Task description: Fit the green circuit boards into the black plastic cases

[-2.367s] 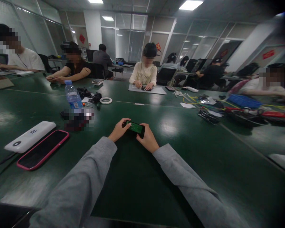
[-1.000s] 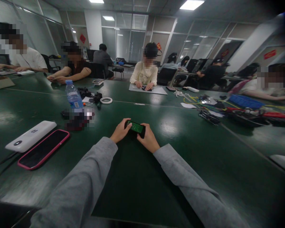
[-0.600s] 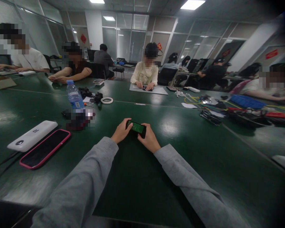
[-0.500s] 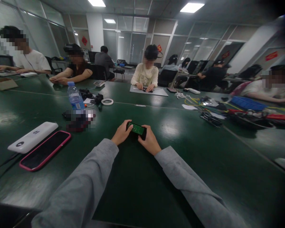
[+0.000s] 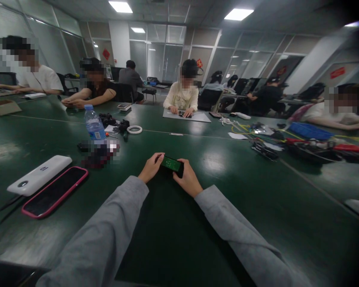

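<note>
My left hand (image 5: 150, 169) and right hand (image 5: 188, 180) each clasp one end of a small green circuit board (image 5: 171, 163) held just above the green table (image 5: 233, 191).

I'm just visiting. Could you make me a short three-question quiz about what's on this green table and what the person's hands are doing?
1. True or false: both hands hold the small green circuit board.
2. Which lies nearest the phone with the pink case? A) white power bank B) water bottle C) tape ring
3. Which hand grips the board's right end?

Key:
1. True: left hand and right hand grip its ends.
2. A
3. The right hand.
</note>
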Tool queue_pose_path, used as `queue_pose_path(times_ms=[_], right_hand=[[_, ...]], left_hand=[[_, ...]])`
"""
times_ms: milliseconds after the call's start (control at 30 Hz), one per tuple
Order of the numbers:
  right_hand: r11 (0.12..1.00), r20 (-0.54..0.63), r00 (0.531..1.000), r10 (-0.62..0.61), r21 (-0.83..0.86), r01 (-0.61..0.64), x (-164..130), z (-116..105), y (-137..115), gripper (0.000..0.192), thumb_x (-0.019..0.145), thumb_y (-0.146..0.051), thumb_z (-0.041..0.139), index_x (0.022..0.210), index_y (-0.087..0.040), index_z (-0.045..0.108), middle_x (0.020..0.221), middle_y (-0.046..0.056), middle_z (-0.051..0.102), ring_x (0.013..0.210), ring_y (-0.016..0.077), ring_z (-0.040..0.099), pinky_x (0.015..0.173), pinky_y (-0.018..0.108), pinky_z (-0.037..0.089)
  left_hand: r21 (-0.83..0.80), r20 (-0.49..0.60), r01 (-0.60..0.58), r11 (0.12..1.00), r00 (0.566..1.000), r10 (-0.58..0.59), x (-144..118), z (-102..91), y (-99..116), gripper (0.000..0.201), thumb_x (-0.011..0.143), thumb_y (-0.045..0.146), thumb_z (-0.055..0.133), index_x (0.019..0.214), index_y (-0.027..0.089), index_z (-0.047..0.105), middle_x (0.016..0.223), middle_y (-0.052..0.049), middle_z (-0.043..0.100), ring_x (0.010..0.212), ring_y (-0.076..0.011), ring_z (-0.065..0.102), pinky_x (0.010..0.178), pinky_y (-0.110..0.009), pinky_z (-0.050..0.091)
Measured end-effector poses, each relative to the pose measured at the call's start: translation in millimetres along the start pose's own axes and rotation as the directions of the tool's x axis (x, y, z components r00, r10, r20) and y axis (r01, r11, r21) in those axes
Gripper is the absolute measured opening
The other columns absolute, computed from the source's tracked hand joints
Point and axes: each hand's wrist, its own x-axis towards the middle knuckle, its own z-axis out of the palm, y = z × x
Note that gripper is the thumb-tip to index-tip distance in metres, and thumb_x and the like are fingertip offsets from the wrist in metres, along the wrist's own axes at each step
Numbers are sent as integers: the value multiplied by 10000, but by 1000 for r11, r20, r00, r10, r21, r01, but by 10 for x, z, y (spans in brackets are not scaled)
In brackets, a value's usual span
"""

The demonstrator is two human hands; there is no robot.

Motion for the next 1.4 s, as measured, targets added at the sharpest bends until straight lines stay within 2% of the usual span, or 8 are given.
queue_pose_path(times_ms=[367,600,833,1000,1200,1300,1400], right_hand=[[997,15,999,49,57,-49,3,-30,-30,444,782,-308,589,1161,-187,393,1083,93,522,997,225,550,888,397,457],[942,27,977,213,260,-212,36,27,92,460,828,-464,535,1187,-203,412,1144,98,539,1072,215,544,946,409,441],[881,61,953,298,366,-299,58,39,175,425,826,-469,527,1150,-199,476,1135,87,559,1087,199,539,964,387,429],[866,73,953,295,400,-300,58,40,212,409,814,-452,547,1132,-201,494,1135,73,559,1068,187,545,953,377,436],[892,-2,967,256,386,-235,57,44,227,352,807,-392,565,1091,-198,491,1083,68,563,1045,190,546,942,402,447],[925,-54,974,220,328,-191,55,32,210,317,805,-344,561,1071,-188,487,1054,75,555,1004,195,550,916,411,459],[969,-113,978,175,196,-151,48,10,189,322,776,-297,571,1064,-178,492,1047,87,525,977,211,537,876,427,467]], left_hand=[[-100,-9,-2,995,1000,1,53,3,-65,367,862,426,475,1096,174,605,1088,-85,624,973,-185,581,865,-323,447],[-161,-30,12,987,999,-17,80,8,-107,362,852,425,498,1085,172,610,1095,-92,628,983,-189,586,877,-335,450],[-200,-9,11,980,1000,-14,60,-15,-58,358,848,409,511,1098,172,606,1122,-94,619,1007,-192,579,892,-344,446],[-221,27,37,975,999,-32,40,-20,-21,363,845,400,518,1122,179,594,1155,-94,609,1026,-192,575,912,-353,437],[-234,16,25,972,1000,-22,35,-13,-5,338,851,377,512,1109,176,596,1161,-91,602,1038,-187,570,930,-352,429],[-228,-23,48,972,998,-55,36,-22,-23,311,868,357,483,1095,179,599,1142,-87,607,1045,-180,565,946,-353,418],[-242,-51,80,967,994,-95,44,-27,-65,298,879,327,461,1100,173,589,1149,-96,602,1048,-174,566,958,-363,410]])
